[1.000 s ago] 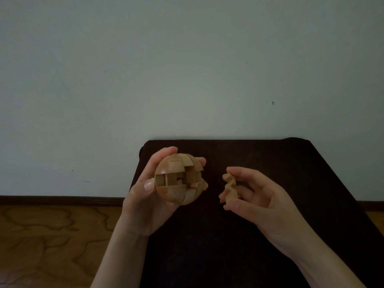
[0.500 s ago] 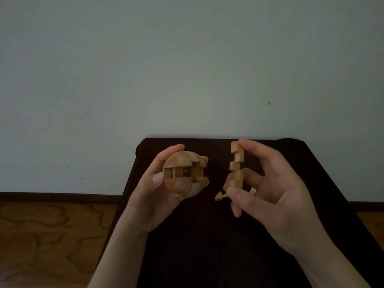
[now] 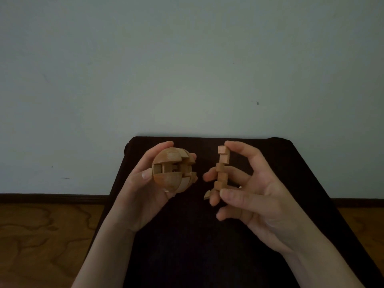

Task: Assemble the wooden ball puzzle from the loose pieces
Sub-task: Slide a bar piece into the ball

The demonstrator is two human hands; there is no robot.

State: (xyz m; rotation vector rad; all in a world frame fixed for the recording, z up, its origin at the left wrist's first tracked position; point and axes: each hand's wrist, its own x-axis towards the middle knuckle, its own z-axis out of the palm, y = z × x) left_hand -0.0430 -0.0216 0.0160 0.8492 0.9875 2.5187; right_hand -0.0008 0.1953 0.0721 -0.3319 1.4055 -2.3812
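From the head camera I see the left hand [image 3: 143, 196] curled around the partly built wooden ball [image 3: 171, 170], thumb on its near-left side and fingertips wrapping over the top and far side. The ball is held up in the air above the far left corner of the dark tabletop [image 3: 187, 246], with an open slot facing me. Just beside it, not touching, the right hand [image 3: 255, 198] pinches a notched wooden piece [image 3: 221, 169] upright, index finger at its top end and thumb at its lower end, over the far edge of the tabletop. A small wooden bit [image 3: 207, 194] pokes out below the thumb; I cannot tell whether it belongs to that piece.
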